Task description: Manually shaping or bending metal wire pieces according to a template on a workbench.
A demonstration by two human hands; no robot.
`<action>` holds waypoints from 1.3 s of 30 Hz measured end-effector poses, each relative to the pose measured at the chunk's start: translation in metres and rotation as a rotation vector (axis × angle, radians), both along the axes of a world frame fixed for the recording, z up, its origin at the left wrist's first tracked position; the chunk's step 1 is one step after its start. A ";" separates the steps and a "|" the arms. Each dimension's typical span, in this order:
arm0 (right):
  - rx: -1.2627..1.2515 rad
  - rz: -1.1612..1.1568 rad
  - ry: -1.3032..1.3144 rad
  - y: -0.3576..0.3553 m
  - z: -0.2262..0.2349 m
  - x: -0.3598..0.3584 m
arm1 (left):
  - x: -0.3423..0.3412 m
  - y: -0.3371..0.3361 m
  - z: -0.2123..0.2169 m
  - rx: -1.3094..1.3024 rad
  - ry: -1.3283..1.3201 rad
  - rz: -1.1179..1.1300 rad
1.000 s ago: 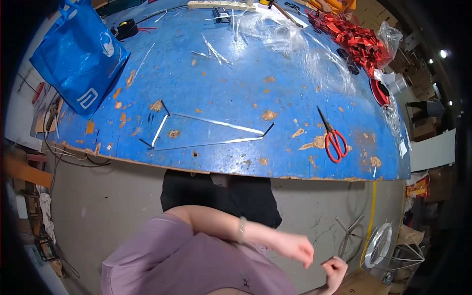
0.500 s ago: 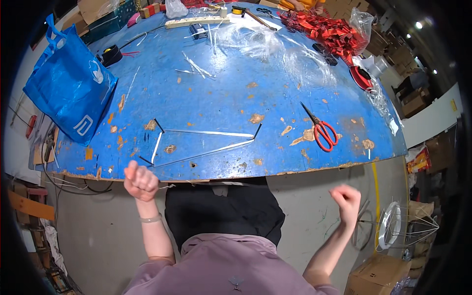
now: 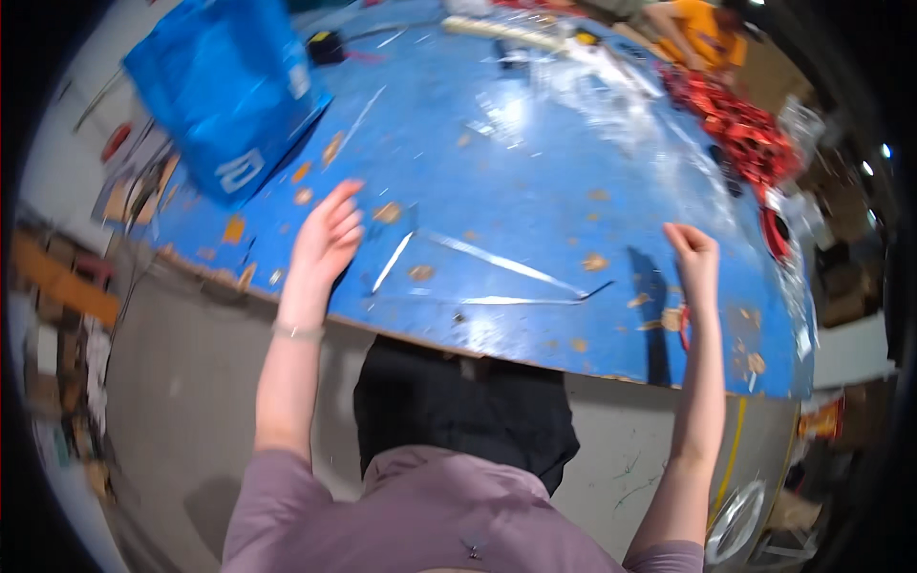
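Over the near left of the blue table (image 3: 535, 196), my left hand (image 3: 328, 234) is raised with its fingers loosely curled together and nothing visible in them. On the right, my right hand (image 3: 695, 256) is closed, also with nothing visible in it, and casts a shadow on the tabletop. Between the hands, a thin white strip (image 3: 501, 262) lies in a long triangle, with a short black piece (image 3: 597, 289) at its right corner. Behind my right wrist, a bit of a red scissor handle (image 3: 684, 327) shows; the rest is hidden. Motion blurs the picture.
A blue shopping bag (image 3: 224, 95) stands at the left, with a black-and-yellow tape measure (image 3: 326, 47) beyond it. Clear plastic film (image 3: 611, 72) and a heap of red ribbon (image 3: 750, 138) lie at the far right. Behind the heap is another person in an orange top (image 3: 712, 33).
Both hands have risen from in front of the table edge to above the tabletop. My left fingers have loosened from a fist. The view has turned, and my right arm now covers most of the scissors.
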State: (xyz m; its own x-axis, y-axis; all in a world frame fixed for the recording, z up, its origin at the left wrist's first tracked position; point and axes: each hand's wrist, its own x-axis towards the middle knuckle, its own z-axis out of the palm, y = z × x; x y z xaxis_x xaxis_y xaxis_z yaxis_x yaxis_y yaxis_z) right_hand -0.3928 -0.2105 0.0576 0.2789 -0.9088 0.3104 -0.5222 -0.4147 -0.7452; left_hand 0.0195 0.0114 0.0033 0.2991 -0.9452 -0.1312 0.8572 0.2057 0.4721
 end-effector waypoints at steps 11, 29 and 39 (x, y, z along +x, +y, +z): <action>0.079 -0.189 0.353 0.054 -0.025 -0.084 | -0.023 -0.010 0.004 -0.016 -2.157 0.142; 0.315 -0.619 0.122 0.250 -0.023 -0.216 | -0.140 0.021 0.054 -0.188 -1.704 0.518; 0.363 -0.792 0.097 0.364 0.000 -0.209 | -0.444 0.016 0.004 -1.155 -1.358 -0.246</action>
State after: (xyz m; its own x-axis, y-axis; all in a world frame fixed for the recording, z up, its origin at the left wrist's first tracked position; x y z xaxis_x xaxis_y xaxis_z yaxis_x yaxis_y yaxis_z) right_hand -0.6014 0.1539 0.0580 -0.4662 -0.8842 -0.0277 -0.6240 0.3509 -0.6982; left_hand -0.4241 0.0275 0.0074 -0.5218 -0.4064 0.7501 0.0920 0.8473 0.5231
